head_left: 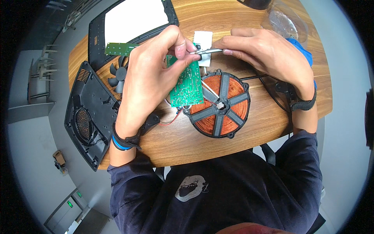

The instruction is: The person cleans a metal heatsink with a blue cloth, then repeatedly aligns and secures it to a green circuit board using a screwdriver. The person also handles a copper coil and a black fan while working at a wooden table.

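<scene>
My left hand (150, 68) is closed in a pinch over the upper end of a green circuit board (186, 90); the small piece between thumb and forefinger is too hidden to name. My right hand (269, 54) grips a slender silver metal tool (211, 51), whose tip meets the left fingertips. Just below and to the right of the board lies a round copper induction coil (239, 117) with black spokes. White leads (210, 89) run from near the board to the coil's middle.
At the left lie a black plastic housing (99, 117), a black fan (117, 76) and a narrow green board (119, 48). A black-framed panel (134, 17) is behind them. White paper (203, 37) lies beyond the board; a clear plastic container (284, 23) and blue cloth (302, 50) are at the right.
</scene>
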Demonstrator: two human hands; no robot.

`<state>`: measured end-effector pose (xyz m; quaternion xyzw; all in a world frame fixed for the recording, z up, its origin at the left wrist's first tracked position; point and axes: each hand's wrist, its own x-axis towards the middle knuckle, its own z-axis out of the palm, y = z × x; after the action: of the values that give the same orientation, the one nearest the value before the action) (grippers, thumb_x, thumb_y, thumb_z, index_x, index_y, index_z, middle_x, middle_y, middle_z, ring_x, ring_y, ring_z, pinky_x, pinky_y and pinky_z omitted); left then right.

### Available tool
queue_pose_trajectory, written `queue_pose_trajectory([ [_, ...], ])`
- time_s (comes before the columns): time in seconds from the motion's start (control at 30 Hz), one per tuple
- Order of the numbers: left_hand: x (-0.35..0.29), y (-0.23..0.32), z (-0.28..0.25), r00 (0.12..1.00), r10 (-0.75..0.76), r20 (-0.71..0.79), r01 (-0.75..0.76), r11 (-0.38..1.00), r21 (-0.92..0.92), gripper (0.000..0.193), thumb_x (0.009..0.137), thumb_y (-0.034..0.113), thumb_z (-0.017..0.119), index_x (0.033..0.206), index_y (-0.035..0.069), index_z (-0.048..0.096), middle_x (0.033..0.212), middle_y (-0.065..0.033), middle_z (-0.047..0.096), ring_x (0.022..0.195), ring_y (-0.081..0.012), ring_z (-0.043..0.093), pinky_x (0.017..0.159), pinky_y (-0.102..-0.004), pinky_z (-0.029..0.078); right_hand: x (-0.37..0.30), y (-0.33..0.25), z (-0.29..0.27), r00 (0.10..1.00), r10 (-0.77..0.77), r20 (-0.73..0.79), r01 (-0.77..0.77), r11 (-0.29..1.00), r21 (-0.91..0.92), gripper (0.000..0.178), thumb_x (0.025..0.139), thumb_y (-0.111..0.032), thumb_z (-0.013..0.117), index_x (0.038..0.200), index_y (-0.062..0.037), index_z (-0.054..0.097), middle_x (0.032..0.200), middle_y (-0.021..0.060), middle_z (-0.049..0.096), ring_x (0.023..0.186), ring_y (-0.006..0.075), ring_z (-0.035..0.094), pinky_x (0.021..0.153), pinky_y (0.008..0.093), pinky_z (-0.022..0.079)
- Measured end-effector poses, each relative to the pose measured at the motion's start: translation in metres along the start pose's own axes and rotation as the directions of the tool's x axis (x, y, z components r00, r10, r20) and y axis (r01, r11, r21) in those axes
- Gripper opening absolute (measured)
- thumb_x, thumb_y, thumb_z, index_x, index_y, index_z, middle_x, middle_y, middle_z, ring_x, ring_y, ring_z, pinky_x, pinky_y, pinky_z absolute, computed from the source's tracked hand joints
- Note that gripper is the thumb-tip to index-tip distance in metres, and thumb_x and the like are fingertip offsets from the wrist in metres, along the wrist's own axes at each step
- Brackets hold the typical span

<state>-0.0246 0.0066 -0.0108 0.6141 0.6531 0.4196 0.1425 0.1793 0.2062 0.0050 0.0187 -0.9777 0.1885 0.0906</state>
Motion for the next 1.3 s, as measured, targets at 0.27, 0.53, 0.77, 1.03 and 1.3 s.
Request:
queue_pose_trajectory([
  [0.27, 0.0, 0.003, 0.001, 1.0, 0.021, -0.012, -0.021, 1.0, 0.022, 0.04, 0.09, -0.012, 0.082, 0.085, 0.003, 0.045, 0.097, -0.0112, 0.075, 0.102, -0.0137, 0.075, 0.088, -0.0288, 0.063, -0.001, -0.003, 0.003, 1.0, 0.014, -0.019, -0.015, 1.0, -0.02, 0.021, 0.109, -0.028, 0.063, 0.125, -0.0166, 0.071, 0.1, 0.0152, 0.073, 0.095, 0.0436, 0.071, 0.078, 0.0523, 0.057],
  [0.53, 0.001, 0.003, 0.002, 0.998, 0.036, -0.043, -0.031, 0.995, 0.093, 0.04, 0.089, -0.011, 0.084, 0.08, 0.003, 0.047, 0.091, -0.0098, 0.074, 0.098, -0.0125, 0.075, 0.085, -0.0288, 0.062, -0.001, -0.001, 0.003, 0.999, -0.047, 0.0, 0.047, 0.992, 0.114, 0.043, 0.1, -0.018, 0.074, 0.139, -0.0069, 0.06, 0.116, 0.0192, 0.072, 0.105, 0.0452, 0.07, 0.087, 0.0514, 0.057],
  [0.77, 0.003, 0.009, 0.003, 0.996, 0.083, -0.036, -0.081, 0.996, 0.047, 0.039, 0.088, -0.01, 0.084, 0.08, 0.002, 0.048, 0.093, -0.0104, 0.075, 0.095, -0.0107, 0.072, 0.082, -0.0282, 0.061, -0.002, 0.009, 0.005, 0.991, -0.134, -0.005, 0.133, 0.984, 0.115, 0.054, 0.094, -0.009, 0.079, 0.141, -0.0009, 0.054, 0.125, 0.0216, 0.067, 0.113, 0.0457, 0.066, 0.095, 0.0498, 0.056],
  [1.03, 0.003, 0.0, 0.002, 0.997, 0.06, -0.038, -0.059, 0.998, 0.031, 0.038, 0.09, -0.008, 0.085, 0.082, 0.002, 0.049, 0.098, -0.0105, 0.077, 0.095, -0.0102, 0.072, 0.082, -0.0279, 0.061, 0.0, 0.01, 0.011, 0.993, -0.116, -0.009, 0.116, 0.984, 0.136, 0.034, 0.097, -0.01, 0.075, 0.124, 0.0008, 0.056, 0.109, 0.0221, 0.064, 0.101, 0.0466, 0.064, 0.086, 0.0515, 0.053],
  [1.3, 0.003, -0.003, 0.002, 1.0, 0.011, 0.001, -0.011, 0.996, 0.089, 0.026, 0.093, -0.002, 0.084, 0.091, 0.002, 0.059, 0.099, -0.0077, 0.078, 0.095, -0.011, 0.075, 0.081, -0.0272, 0.062, -0.007, 0.055, 0.028, 0.996, 0.085, 0.035, -0.087, 0.994, 0.061, 0.033, 0.09, -0.01, 0.082, 0.116, 0.001, 0.065, 0.109, 0.0213, 0.075, 0.105, 0.0436, 0.072, 0.09, 0.0485, 0.06],
])
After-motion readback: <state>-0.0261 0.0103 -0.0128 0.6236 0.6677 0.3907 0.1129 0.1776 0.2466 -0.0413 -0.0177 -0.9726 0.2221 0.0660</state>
